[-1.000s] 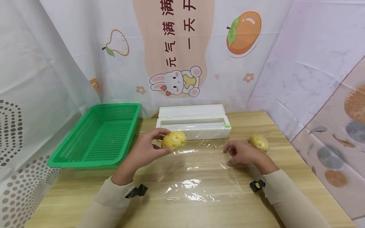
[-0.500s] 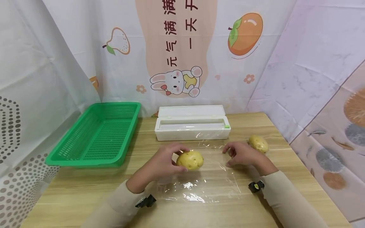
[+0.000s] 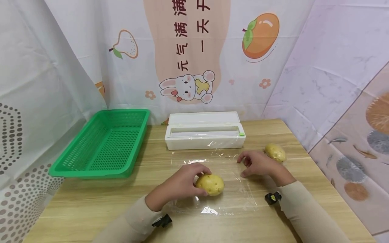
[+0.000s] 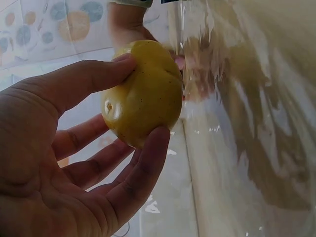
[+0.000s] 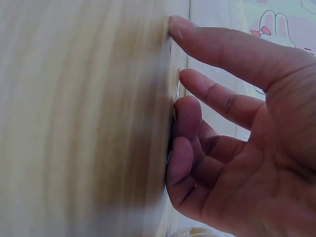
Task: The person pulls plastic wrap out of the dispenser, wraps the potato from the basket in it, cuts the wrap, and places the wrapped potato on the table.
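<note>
My left hand [image 3: 185, 184] pinches a yellow potato [image 3: 210, 184] between thumb and fingertips, low over a sheet of clear plastic wrap [image 3: 234, 202] spread on the wooden table. In the left wrist view, the potato [image 4: 143, 94] is very close to the wrap; whether they touch I cannot tell. My right hand [image 3: 258, 164] rests at the right edge of the wrap. Its fingers [image 5: 197, 81] are loosely bent and hold nothing, with thumb and forefinger apart. Behind that hand lies a second potato [image 3: 275, 152], shiny as if covered in wrap.
A white plastic wrap dispenser box [image 3: 205, 143] stands at the back of the table [image 3: 100, 209] with its lid raised. To the left is a green perforated basket [image 3: 133, 162]. Printed cloth curtains [image 3: 130, 84] enclose the back and sides.
My left hand has carried the potato rightward and toward me, down over the middle of the wrap. The right hand has stayed in place.
</note>
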The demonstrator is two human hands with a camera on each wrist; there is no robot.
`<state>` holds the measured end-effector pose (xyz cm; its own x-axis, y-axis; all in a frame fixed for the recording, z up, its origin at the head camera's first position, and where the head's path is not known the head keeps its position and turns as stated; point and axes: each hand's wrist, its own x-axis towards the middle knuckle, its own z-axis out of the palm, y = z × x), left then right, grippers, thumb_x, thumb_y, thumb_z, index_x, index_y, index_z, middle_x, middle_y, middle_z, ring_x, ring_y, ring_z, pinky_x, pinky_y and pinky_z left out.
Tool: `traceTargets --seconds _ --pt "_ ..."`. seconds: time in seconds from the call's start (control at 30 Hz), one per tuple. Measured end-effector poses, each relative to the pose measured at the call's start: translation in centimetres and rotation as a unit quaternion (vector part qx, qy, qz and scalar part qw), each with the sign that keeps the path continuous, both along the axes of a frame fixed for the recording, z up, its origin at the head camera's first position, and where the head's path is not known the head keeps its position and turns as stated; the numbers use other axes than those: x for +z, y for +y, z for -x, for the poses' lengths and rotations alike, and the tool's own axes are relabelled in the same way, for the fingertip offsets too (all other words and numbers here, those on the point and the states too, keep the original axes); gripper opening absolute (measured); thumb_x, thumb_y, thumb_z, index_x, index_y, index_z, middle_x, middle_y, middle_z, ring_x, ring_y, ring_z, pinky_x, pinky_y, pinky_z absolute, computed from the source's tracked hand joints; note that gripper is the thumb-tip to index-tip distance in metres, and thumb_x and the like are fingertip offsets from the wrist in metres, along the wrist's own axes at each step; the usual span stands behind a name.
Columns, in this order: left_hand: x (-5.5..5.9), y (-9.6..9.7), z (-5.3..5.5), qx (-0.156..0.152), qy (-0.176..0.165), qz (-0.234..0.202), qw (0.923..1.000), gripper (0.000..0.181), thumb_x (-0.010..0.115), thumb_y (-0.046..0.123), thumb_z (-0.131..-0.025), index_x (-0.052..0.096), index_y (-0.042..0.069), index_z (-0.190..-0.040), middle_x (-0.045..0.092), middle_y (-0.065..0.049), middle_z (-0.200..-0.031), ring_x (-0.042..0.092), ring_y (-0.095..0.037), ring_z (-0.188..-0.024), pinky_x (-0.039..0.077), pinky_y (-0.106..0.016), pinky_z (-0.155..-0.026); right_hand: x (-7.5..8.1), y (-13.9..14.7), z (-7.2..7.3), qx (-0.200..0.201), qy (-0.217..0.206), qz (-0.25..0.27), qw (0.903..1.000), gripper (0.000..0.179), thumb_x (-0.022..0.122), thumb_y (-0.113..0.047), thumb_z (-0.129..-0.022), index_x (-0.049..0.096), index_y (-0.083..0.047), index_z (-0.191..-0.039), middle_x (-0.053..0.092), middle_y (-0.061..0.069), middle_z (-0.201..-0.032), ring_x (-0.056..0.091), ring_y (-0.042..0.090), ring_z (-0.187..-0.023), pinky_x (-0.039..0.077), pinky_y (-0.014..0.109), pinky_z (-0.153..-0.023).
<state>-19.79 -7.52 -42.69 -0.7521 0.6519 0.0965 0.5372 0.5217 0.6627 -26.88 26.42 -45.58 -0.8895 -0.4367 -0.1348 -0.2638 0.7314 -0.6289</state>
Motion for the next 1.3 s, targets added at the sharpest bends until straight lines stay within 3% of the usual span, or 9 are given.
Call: traceTargets --seconds 0.2,0.87,1.13,1.3 --pt "-0.2 0.5 -0.2 -0.015 0.008 0.011 0.9998 0.054 0.092 0.02 -0.074 0.069 0.013 -0.121 0.068 0.003 -0.117 0.064 -0.009 -0.105 0.057 -0.031 -0.09 0.1 0.0 0.0 -0.004 0.003 -0.004 1.0 0.049 0.095 -0.018 -0.07 0.069 -0.012 -0.111 0.063 0.006 -0.09 0.056 0.017 -0.082 0.048 0.032 -0.072" --pt "-0.9 0.7 -0.5 -0.014 -0.032 0.037 0.9987 0.056 0.093 0.025 -0.074 0.068 0.017 -0.123 0.067 0.008 -0.119 0.063 -0.004 -0.105 0.054 -0.026 -0.092 -0.1 0.1 0.2 0.001 0.002 0.001 1.0 0.049 0.095 -0.018 -0.069 0.068 -0.012 -0.111 0.062 0.005 -0.088 0.056 0.018 -0.081 0.048 0.032 -0.071" --pt "-1.1 0.4 0.0 0.009 -0.011 0.022 0.9997 0.054 0.092 0.026 -0.076 0.067 0.015 -0.123 0.066 0.005 -0.121 0.064 -0.008 -0.107 0.055 -0.03 -0.095 -0.1 0.1 0.1 -0.005 0.0 -0.005 1.0 0.05 0.095 -0.019 -0.069 0.068 -0.013 -0.111 0.062 0.005 -0.089 0.056 0.017 -0.082 0.048 0.032 -0.072" --pt "-1.4 0.3 0.3 0.016 -0.018 0.02 0.9995 0.054 0.091 0.025 -0.078 0.067 0.014 -0.125 0.066 0.004 -0.123 0.064 -0.01 -0.109 0.054 -0.03 -0.095 -0.2 0.1 0.1 -0.004 0.0 -0.001 1.0 0.05 0.095 -0.019 -0.069 0.068 -0.013 -0.111 0.062 0.006 -0.089 0.056 0.017 -0.082 0.048 0.032 -0.072"
